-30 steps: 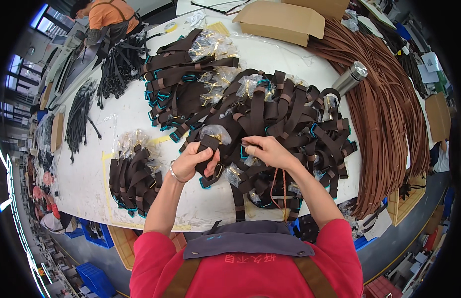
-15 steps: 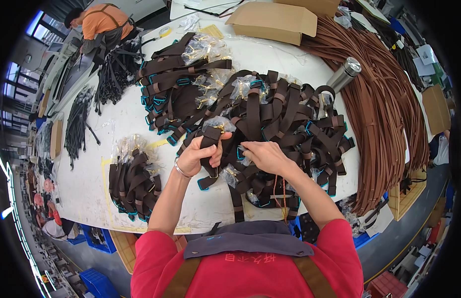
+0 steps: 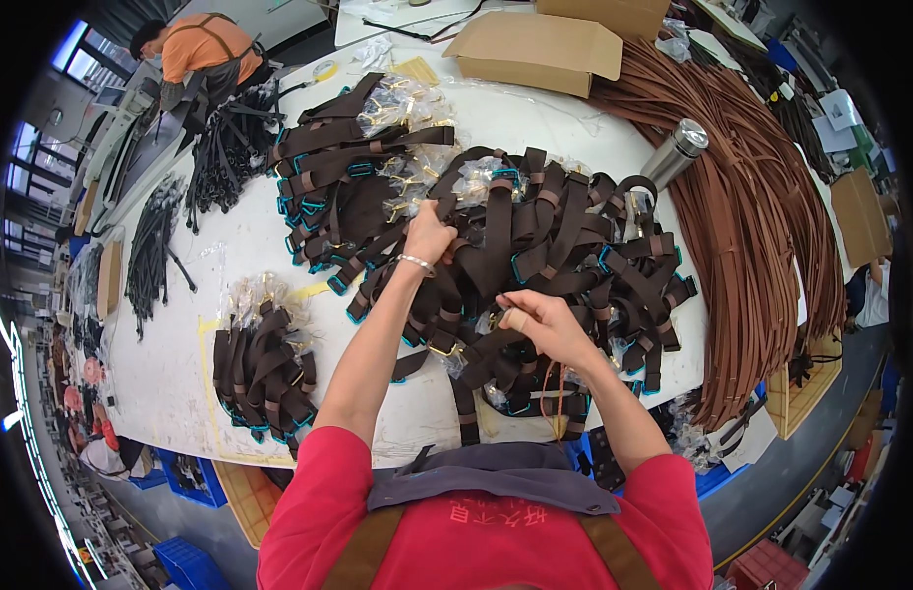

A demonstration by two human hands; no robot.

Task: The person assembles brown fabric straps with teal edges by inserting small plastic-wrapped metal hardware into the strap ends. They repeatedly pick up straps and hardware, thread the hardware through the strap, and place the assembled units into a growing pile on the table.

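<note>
My left hand (image 3: 427, 234) is reaching out, fingers closed on a brown strap (image 3: 496, 236) at the far side of the big strap pile (image 3: 535, 256). Right hand (image 3: 540, 329) pinches a strap end near the counter (image 3: 181, 334) front edge. Risk: the straps are interlaced, so a pull could drag neighbours along with the gold buckles (image 3: 441, 349). Smaller strap bundle (image 3: 265, 364) sits left, steel flask (image 3: 675, 155) far right.

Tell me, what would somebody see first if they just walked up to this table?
Probably the big heap of dark brown straps in the middle of the white table, where the left hand reaches in and the right hand pinches one strap. Next, the long reddish-brown cords fanned along the right side.
</note>
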